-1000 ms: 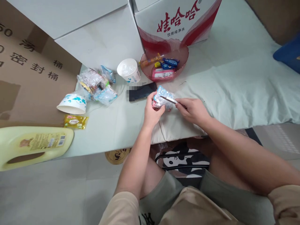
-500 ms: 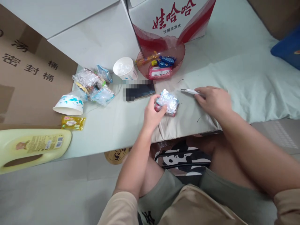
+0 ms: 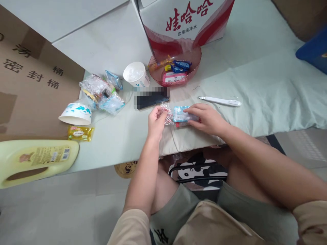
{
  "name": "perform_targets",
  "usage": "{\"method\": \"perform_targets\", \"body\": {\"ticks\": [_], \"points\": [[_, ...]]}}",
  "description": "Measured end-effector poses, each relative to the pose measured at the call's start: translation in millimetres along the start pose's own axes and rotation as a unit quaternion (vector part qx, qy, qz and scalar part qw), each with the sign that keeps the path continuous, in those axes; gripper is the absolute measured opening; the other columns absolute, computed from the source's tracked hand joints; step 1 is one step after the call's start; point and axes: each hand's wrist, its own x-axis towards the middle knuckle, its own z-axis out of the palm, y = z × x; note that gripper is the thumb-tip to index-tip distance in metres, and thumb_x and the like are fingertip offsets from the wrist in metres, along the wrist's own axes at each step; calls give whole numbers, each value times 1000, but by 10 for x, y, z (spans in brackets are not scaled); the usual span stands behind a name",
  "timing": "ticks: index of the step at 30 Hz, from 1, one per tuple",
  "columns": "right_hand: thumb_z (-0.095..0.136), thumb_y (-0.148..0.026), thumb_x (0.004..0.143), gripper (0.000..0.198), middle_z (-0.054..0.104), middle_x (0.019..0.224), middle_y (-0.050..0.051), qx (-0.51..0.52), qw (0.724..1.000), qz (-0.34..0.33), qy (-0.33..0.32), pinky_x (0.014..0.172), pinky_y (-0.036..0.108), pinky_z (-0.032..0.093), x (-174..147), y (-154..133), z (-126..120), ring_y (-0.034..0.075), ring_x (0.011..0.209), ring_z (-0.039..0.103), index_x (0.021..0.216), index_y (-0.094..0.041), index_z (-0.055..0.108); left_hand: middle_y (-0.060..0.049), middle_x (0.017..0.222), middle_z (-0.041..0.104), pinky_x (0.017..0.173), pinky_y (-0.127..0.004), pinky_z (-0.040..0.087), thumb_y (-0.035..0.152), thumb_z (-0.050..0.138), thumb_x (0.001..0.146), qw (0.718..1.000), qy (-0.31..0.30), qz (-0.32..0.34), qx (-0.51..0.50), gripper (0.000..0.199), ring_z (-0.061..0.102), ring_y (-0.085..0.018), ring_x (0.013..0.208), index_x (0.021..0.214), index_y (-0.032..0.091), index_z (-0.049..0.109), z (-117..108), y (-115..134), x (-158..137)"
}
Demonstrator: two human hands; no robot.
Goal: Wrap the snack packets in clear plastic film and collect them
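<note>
Near the cloth's front edge lies a small clear plastic packet (image 3: 179,114) with light blue and red parts; its contents are hard to make out. My left hand (image 3: 157,121) is closed, pinching the crinkled clear film at the packet's left end. From the right, my right hand (image 3: 208,119) grips the packet's other end between thumb and fingers. A white utility knife (image 3: 221,101) lies on the cloth beyond my right hand, apart from it. Just past my left hand is a dark phone (image 3: 152,99), partly blurred out.
A pink glass bowl (image 3: 176,82) holds several wrapped snacks. Beside it stands a paper cup (image 3: 136,75). Leftward are crumpled wrappers (image 3: 97,90), a tipped paper cup (image 3: 76,114), a yellow packet (image 3: 81,133) and a yellow jug (image 3: 63,154). Boxes (image 3: 102,44) line the back.
The utility knife has left my right hand and lies on the cloth. My right hand has moved left onto the packet. My left hand has shifted left to the film's end.
</note>
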Motion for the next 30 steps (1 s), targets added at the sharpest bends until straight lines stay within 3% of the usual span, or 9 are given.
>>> {"method": "perform_targets", "body": {"ticks": [3,8,12,15,17,21,24,26,30], "points": [[55,-32,93,31,69,91,9,6,1000,26,2,82,39,52,2,40,-56,25,88,65,116,-22,74,0,85,67,59,-23,53,22,65,81,1000,2,-5,7,10,66,-13,72,88,22,58,-50,-5,29],[53,-25,84,14,66,91,10,-4,985,133,108,79,41,52,-41,141,-180,25,83,63,89,-22,65,-2,93,68,59,-28,55,21,61,84,998,37,-13,49,23,67,-16,70,106,26,57,-197,-76,102],[49,-16,78,32,69,107,11,-47,962,216,158,80,43,53,-84,175,-259,27,90,66,105,-25,65,-6,125,63,89,-38,61,20,63,85,982,62,87,155,40,68,-20,98,123,30,64,-321,-101,104],[49,-20,82,44,67,130,13,-77,977,152,131,99,51,49,-93,127,-248,33,120,61,123,-26,64,-10,145,51,111,-47,52,29,68,87,953,5,157,259,21,61,-25,121,106,24,76,-361,-99,52],[54,-29,86,41,69,128,12,-105,986,101,83,111,58,39,-88,80,-208,36,132,55,126,-26,64,-11,151,45,118,-52,46,32,76,82,932,-37,183,311,19,55,-30,133,98,21,78,-365,-81,0],[55,-35,96,19,75,111,8,-149,988,26,42,118,59,28,-84,-39,-173,33,131,58,95,-27,71,-10,149,50,122,-57,39,23,74,81,902,-42,244,353,3,44,-33,146,81,21,76,-376,41,-143],[49,-31,100,27,76,116,8,-153,986,-27,54,109,51,38,-128,-161,-241,30,125,62,89,-26,72,-10,135,63,117,-55,45,21,70,81,893,-31,298,335,6,55,-31,135,76,23,73,-413,197,-297],[47,-31,101,29,78,107,8,-130,990,-53,7,91,42,45,-187,-235,-299,26,106,69,90,-24,73,-8,110,72,99,-45,57,22,67,82,899,-66,289,323,8,68,-25,108,75,23,71,-446,288,-411],[46,-42,101,35,75,84,4,-91,986,-13,-139,66,33,39,-307,-285,-342,19,67,63,92,-25,75,-3,84,75,61,-27,54,29,63,86,918,-217,135,302,11,69,-16,72,84,23,72,-517,344,-565]]}}
